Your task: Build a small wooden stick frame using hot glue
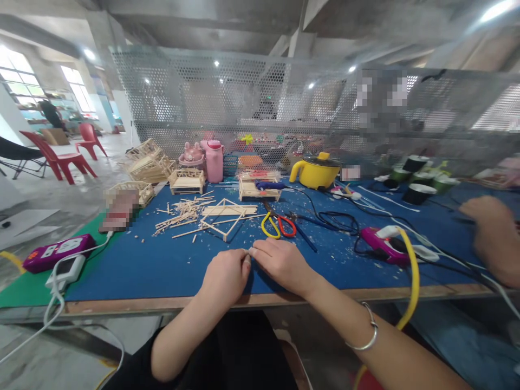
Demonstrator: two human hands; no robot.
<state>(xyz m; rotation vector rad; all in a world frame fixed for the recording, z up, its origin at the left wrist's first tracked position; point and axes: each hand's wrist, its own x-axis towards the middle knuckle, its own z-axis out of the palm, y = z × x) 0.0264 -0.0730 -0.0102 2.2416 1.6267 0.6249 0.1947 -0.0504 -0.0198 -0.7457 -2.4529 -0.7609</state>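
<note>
The left hand (229, 273) and right hand (280, 260) met, fingers bent, near the counter's (142, 271) front edge, whether their grip held anything being indeterminable, while the yellow-and-red-handled tool (279, 224) lay farther from that edge, beside a wooden frame (226, 236).

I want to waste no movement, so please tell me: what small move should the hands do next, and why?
The left hand and right hand could probably move slightly forward to the wooden frame: their fingertips meet on its near side, and loose sticks lie beside it. Whether the fingertips pinch something is unclear.
</note>
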